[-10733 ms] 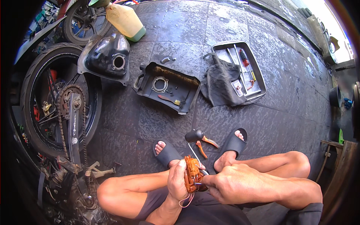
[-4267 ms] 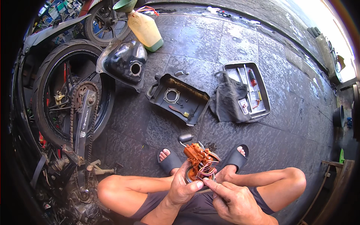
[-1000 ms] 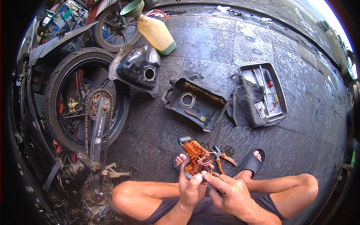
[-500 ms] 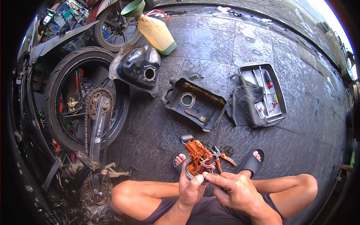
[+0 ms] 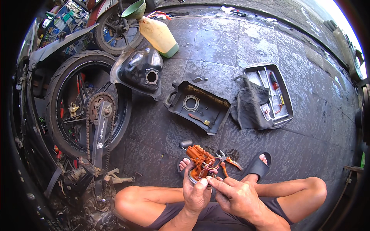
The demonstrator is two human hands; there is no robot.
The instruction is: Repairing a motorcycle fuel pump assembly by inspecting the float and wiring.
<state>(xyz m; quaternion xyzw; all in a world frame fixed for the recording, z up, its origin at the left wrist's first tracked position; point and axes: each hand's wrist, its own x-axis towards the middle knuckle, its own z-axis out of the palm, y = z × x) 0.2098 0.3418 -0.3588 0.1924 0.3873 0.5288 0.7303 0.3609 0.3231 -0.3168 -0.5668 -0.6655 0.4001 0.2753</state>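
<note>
My left hand [image 5: 196, 195] is closed round the base of an orange-brown fuel pump [image 5: 200, 157], with the thumb pressed on its round rim. Thin pinkish wires [image 5: 211, 166] loop along the pump's side, and a dark float [image 5: 185, 144] sticks out at its far end. My right hand [image 5: 239, 196] is closed at the near edge of that rim, index finger stretched to meet the left thumb; what its fingertips pinch is hidden. Beyond the right hand, pliers with orange handles [image 5: 233, 163] lie spread on the floor between my feet.
Ahead sits a black plastic tray [image 5: 216, 115] holding a metal ring [image 5: 191, 103] and a brush [image 5: 199, 119]. A tool tray [image 5: 291, 111] with a dark cloth [image 5: 250, 104] is to its right. A fuel tank [image 5: 135, 69], jerrycan [image 5: 160, 36] and motorcycle wheel [image 5: 54, 92] stand left.
The pump has tipped slightly leftward in my left hand, and my right fingertips have shifted a little left along its rim. The whole view has moved slightly.
</note>
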